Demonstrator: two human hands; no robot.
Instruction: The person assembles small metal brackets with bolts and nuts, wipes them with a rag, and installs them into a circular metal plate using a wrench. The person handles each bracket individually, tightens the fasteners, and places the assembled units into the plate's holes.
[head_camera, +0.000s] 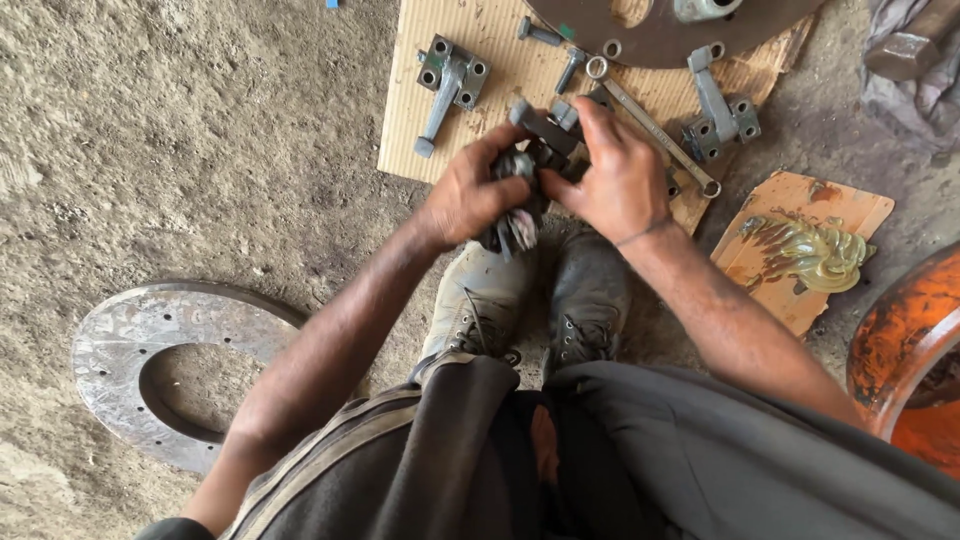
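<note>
Both hands meet over a dark grey metal lever part (545, 132) held above my shoes. My left hand (470, 195) grips its lower end together with a dirty rag (518, 228). My right hand (615, 175) closes on the upper end of the same part. Much of the part is hidden by my fingers.
A cardboard sheet (440, 130) carries two similar lever parts (450, 80) (720, 110), bolts (540, 32), a ring spanner (655, 130) and a large dark disc (660, 35). Yellow grease (810, 250) lies on a cardboard scrap. A steel ring plate (130, 350) lies left; an orange drum (910, 350) stands right.
</note>
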